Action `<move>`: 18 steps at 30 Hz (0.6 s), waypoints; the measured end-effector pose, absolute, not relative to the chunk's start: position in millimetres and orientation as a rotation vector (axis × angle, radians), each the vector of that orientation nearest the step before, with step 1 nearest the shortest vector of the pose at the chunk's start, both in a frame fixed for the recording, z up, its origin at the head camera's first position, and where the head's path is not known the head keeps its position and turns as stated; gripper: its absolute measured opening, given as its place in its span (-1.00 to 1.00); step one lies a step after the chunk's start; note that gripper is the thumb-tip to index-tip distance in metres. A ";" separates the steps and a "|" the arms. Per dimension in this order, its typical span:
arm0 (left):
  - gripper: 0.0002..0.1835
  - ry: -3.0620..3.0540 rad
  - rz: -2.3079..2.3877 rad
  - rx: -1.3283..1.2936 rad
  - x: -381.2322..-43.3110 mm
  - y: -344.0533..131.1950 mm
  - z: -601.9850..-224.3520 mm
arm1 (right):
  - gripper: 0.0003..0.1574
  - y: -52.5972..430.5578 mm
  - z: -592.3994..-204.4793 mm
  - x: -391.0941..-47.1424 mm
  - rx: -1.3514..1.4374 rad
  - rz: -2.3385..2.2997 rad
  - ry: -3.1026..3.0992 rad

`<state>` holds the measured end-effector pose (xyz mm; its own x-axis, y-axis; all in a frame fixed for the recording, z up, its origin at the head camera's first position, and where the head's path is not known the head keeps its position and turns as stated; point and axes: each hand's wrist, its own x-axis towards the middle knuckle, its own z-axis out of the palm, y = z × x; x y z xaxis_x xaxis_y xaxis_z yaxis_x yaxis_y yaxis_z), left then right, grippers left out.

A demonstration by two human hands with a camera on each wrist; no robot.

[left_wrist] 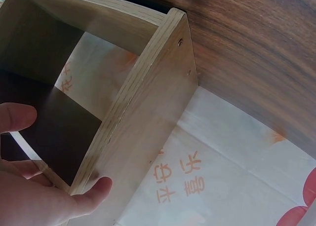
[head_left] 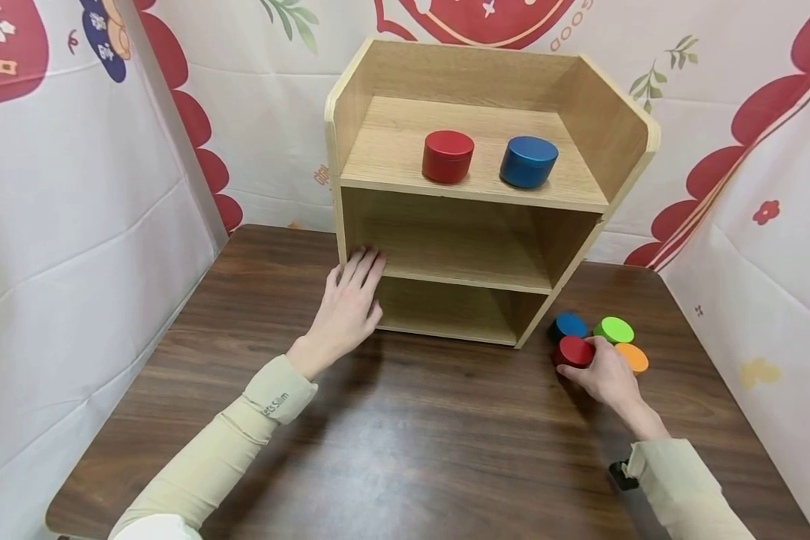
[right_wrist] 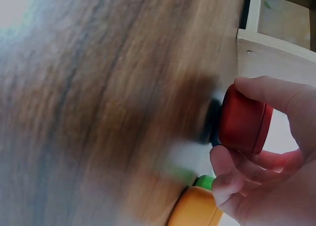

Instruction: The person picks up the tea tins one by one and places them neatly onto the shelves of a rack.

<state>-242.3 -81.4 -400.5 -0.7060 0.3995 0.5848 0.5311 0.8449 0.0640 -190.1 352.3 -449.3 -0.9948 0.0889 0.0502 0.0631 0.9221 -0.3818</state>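
A small wooden shelf unit (head_left: 455,283) stands on the table. My left hand (head_left: 346,307) holds its left front edge, with fingers in the middle compartment, the thumb lower down and one finger outside the side panel (left_wrist: 143,117). At the right, my right hand (head_left: 610,373) grips a round red lidded tin (right_wrist: 243,121) between thumb and fingers. Close around that hand are a blue tin (head_left: 570,325), a green tin (head_left: 614,329) and an orange tin (head_left: 633,358). On the top board sit another red tin (head_left: 448,157) and another blue tin (head_left: 529,162).
The dark wood table (head_left: 391,450) extends in front of the shelf unit. Printed white cloth (head_left: 263,127) hangs behind it and at both sides. Raised side panels and a back panel (head_left: 472,75) border the top board.
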 end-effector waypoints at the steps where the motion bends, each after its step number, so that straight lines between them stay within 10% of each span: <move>1: -0.26 -2.448 -0.308 -0.678 -242.4 -81.2 -400.5 | -0.06 351.5 -448.3 -189.5 -0.116 0.598 -3.008; 18: -0.22 -2.432 -0.317 -0.662 -243.8 -79.4 -401.9 | -0.10 332.0 -413.2 -178.5 0.043 0.651 -2.879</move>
<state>-243.8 -79.4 -401.9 -0.7005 0.3848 0.6010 0.5260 0.8476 0.0703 -178.5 332.0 -413.2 -0.9817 0.0136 0.1899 -0.0694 0.9032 -0.4235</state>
